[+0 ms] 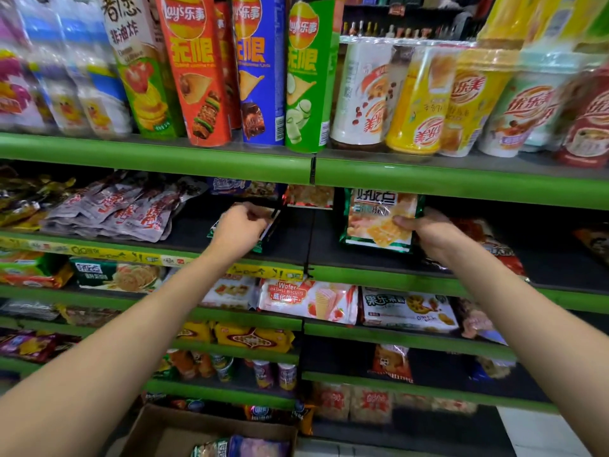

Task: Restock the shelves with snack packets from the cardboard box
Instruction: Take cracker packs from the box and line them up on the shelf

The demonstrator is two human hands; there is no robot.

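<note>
while both arms reach into the same green shelf (428,186), the second one from the top, each hand has hold of its own snack packet. the right hand (425,230) pinches the lower right edge of a green cracker packet (379,219), thumb across its front, and the packet stands upright on the dark shelf board just right of the black divider (311,225). the left hand (242,227) is curled over a second green-edged packet (263,235), just left of that divider; the hand hides most of it, so only its corners and lower edge show, and it seems to lie tilted on the board. further left of the divider on the same shelf sits a loose heap of grey sachets (131,209) with red lettering. right of the divider, behind the right wrist, lies a red packet (494,245).

above the divider, the top shelf carries tall chip tubes (204,70) in orange, blue and green, with drink cups (425,97) beside them to the right. below the divider, a pink wafer packet (309,300) lies flat on the next shelf down. far below it, at the bottom edge of the view, the cardboard box (155,430) stands open on the floor with a few packets (240,446) showing inside.
</note>
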